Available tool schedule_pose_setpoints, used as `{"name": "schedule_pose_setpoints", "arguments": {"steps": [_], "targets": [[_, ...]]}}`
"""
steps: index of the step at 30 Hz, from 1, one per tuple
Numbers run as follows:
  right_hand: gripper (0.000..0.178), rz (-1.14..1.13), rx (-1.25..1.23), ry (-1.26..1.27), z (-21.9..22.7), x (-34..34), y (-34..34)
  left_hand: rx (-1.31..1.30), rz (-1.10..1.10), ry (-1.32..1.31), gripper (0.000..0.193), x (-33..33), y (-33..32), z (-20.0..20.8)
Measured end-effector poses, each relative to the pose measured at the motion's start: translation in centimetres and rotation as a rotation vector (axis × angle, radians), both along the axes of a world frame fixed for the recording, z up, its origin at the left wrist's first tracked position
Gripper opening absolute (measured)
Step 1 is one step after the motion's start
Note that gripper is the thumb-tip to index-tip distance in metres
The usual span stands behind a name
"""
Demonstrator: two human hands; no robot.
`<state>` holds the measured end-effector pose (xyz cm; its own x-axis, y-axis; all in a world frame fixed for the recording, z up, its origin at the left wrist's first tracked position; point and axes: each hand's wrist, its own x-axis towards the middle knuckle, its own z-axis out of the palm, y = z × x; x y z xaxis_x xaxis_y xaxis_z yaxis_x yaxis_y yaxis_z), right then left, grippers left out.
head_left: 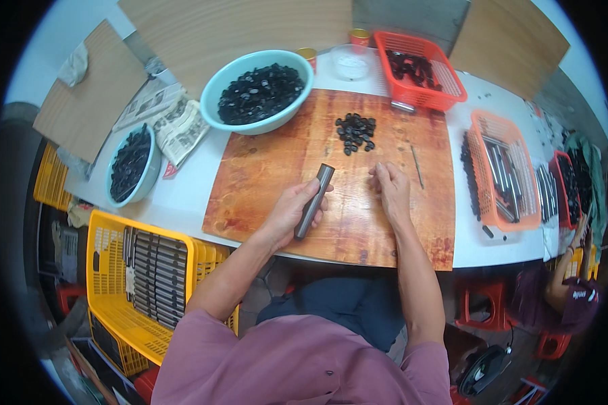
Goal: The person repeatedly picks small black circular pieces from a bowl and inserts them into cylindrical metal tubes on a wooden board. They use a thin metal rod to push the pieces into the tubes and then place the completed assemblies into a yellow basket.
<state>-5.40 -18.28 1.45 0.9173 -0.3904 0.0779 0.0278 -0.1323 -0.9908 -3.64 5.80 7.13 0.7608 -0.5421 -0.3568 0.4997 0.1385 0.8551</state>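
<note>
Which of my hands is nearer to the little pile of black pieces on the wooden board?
Right. The right hand rests flat on the board just below the pile of black pieces. The left hand sits lower and further left, gripping a dark metal tube.

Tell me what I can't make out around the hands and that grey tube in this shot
Head view only:
- Lower end of the grey tube: covered by the left hand.
- Small black pieces on the wooden board: too small to identify.
- Right hand: palm down, so anything beneath it is hidden.
</note>
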Motion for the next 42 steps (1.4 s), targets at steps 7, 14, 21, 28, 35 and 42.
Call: {"name": "schedule_pose_setpoints", "arguments": {"steps": [7,14,21,28,35,42], "targets": [[0.032,0.004,0.058,0.126,-1.3,0.0,-0.5,0.215,0.157,-0.270,0.035,0.2,6.9,3.4],[0.026,0.100,-0.138,0.011,-2.7,0.3,-1.5,0.338,0.657,-0.294,0.027,-2.5,25.1,6.0],[0.026,0.148,-0.137,-0.069,-5.7,1.6,-3.6,0.759,1.232,-0.205,0.030,-11.2,50.6,3.3],[0.029,0.146,-0.308,-0.042,-6.3,2.1,-4.4,1.577,0.999,-0.121,0.035,-18.5,65.3,-4.5],[0.035,0.048,-0.463,-0.046,-7.1,2.4,-5.8,1.758,0.796,-0.094,0.031,-19.8,68.3,-8.1],[0.035,0.011,-0.610,0.002,-6.0,2.4,-5.1,0.898,1.583,0.011,0.038,-18.3,71.4,-9.9]]}}
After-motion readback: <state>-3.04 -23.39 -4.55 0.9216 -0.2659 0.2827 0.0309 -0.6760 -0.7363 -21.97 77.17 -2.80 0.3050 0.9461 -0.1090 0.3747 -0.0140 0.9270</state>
